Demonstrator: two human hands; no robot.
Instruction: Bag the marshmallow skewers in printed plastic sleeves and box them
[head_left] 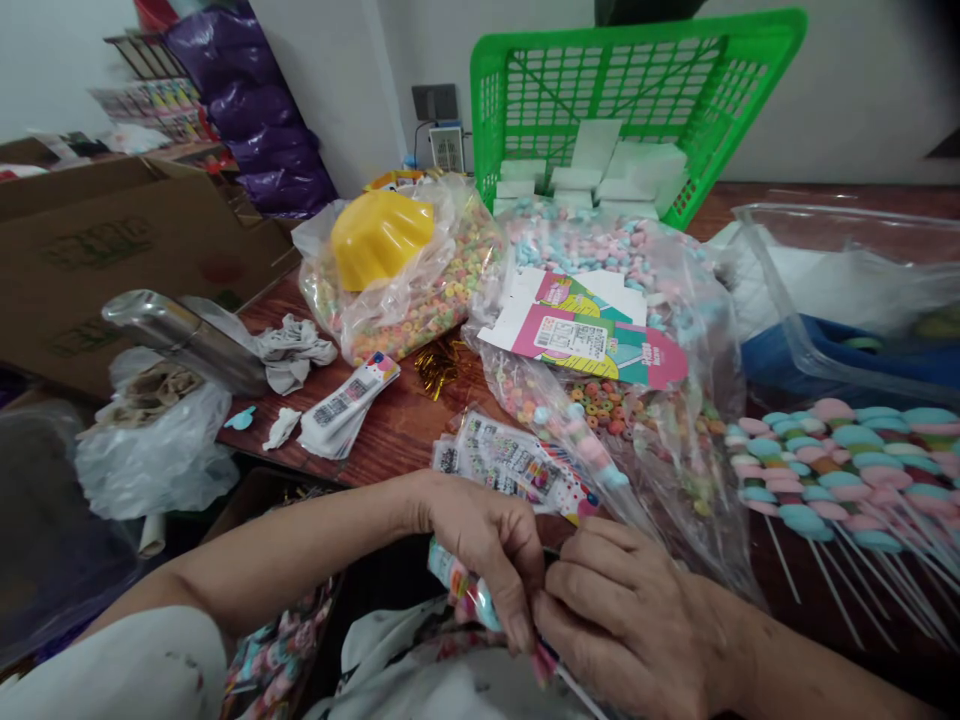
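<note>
My left hand [487, 545] and my right hand [637, 620] meet at the table's near edge, both pinched on a small clear candy packet [459, 582] with pastel sweets inside. Just beyond my hands lies a stack of printed clear bags [510, 462]. A long clear bag of ring candy [600, 420] stretches from my hands toward the middle of the table. To the right lies a row of pink and blue marshmallow sticks [832, 475].
A tilted green basket [637, 80] with white boxes stands at the back. A yellow scoop [379, 235] sits on a cereal-ring bag [420, 300]. Flat pink cartons [592, 340], a label stack [345, 405], a clear tub [862, 290] and cardboard boxes [90, 250] surround the table.
</note>
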